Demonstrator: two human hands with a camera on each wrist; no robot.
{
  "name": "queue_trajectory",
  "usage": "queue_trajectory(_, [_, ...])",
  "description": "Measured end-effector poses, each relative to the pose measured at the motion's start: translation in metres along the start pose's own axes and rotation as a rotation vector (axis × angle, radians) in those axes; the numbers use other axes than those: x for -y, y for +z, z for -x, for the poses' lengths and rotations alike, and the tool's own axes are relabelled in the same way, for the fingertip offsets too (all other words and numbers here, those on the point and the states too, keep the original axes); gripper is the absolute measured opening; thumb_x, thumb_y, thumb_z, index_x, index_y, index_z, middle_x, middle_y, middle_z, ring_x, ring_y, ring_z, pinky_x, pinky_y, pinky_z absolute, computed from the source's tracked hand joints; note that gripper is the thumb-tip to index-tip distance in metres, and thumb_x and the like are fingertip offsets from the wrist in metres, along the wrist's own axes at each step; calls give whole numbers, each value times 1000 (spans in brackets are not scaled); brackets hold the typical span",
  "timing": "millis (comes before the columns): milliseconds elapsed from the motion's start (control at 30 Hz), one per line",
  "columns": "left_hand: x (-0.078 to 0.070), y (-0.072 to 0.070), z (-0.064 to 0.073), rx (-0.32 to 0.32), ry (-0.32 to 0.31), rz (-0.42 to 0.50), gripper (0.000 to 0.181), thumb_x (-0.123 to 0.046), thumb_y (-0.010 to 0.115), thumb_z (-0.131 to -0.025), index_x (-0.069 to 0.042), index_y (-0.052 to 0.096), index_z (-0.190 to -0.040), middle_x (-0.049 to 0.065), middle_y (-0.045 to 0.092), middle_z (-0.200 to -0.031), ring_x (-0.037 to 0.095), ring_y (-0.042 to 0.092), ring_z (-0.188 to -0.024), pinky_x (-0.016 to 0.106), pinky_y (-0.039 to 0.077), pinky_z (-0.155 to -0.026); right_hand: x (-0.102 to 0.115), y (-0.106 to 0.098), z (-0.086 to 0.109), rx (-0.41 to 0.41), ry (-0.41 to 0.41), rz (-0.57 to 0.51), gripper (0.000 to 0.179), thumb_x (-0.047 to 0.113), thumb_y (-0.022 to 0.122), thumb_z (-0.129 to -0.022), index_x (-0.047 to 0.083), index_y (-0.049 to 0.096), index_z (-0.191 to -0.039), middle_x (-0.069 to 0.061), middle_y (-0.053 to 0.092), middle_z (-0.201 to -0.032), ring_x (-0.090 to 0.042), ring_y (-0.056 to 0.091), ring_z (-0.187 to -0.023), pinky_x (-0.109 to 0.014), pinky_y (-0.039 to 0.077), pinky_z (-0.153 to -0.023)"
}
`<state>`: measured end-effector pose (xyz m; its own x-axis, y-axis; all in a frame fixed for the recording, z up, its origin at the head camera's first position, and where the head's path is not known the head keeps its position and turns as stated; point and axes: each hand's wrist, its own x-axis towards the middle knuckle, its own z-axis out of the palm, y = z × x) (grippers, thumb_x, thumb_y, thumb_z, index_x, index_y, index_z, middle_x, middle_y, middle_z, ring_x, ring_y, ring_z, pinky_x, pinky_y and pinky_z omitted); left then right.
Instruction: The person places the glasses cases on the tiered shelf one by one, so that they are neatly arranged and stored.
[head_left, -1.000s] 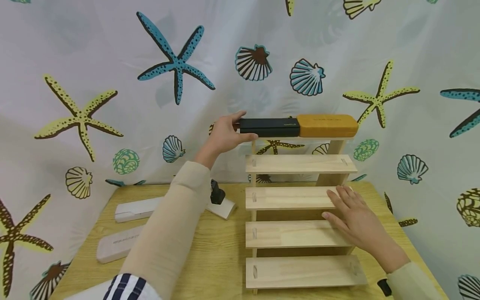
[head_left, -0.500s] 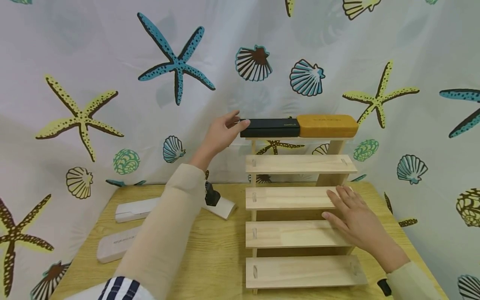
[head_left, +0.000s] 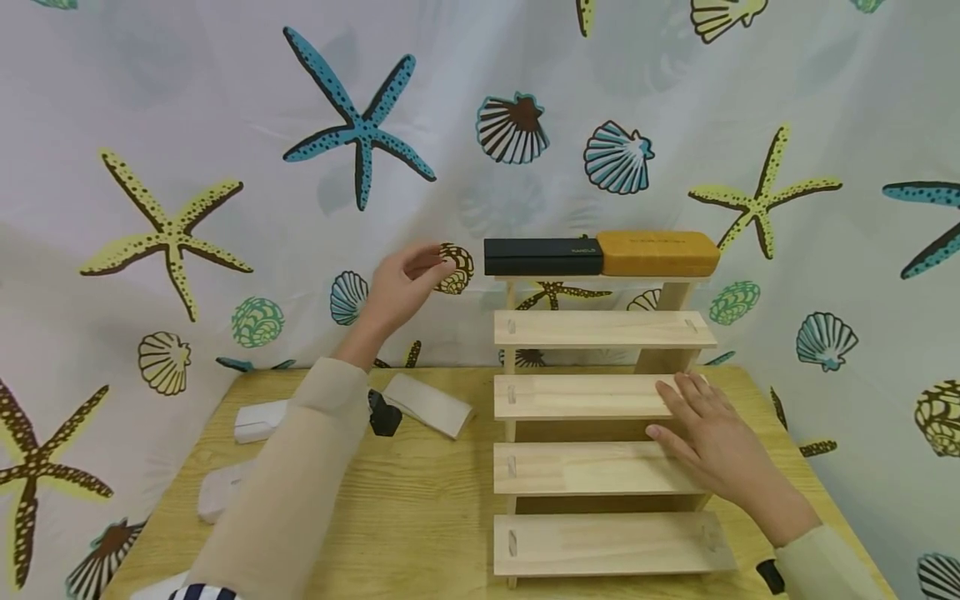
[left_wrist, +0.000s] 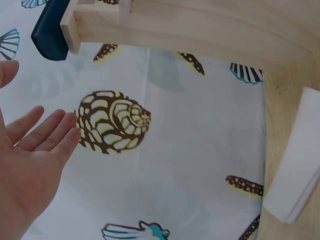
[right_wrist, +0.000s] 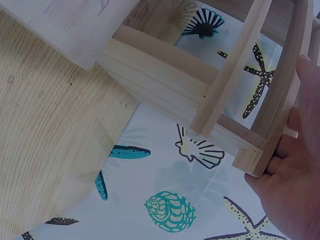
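A long dark navy case point(head_left: 543, 257) lies on the top board of a wooden stepped rack point(head_left: 606, 329), end to end with a rounded orange case point(head_left: 658, 253). To the left of the dark case, my left hand point(head_left: 405, 287) is held in the air with nothing in it. In the left wrist view its palm faces the camera, fingers point(left_wrist: 47, 131) extended, and the end of the dark case point(left_wrist: 50, 37) shows above. My right hand point(head_left: 708, 433) rests on the right end of the rack's middle board, fingers laid over the top and thumb at the front edge.
On the wooden tabletop point(head_left: 420, 500) at left, white cases point(head_left: 258, 421) are partly covered by my left sleeve. A pale flat case point(head_left: 427, 404) lies left of the rack. The lower boards point(head_left: 611, 542) bear nothing. Behind hangs a shell-print curtain point(head_left: 450, 50).
My left hand has let go of the dark case's left end and moved left and slightly down. Both cases stay on the top board. The right hand has stayed on the rack.
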<state>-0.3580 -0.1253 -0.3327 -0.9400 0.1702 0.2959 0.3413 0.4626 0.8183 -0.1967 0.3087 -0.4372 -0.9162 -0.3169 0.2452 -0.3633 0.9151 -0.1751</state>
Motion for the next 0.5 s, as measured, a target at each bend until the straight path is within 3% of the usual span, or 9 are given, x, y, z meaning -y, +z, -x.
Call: queue_trajectory(500, [63, -13, 36, 28, -40, 0, 54, -34, 65, -105, -5, 56, -150, 23, 60, -147, 40, 57, -136, 58, 47, -113, 1, 0, 1, -6, 1, -7, 71, 45, 57, -108, 2, 40, -161, -33, 35, -165, -54, 29, -154, -68, 27, -122])
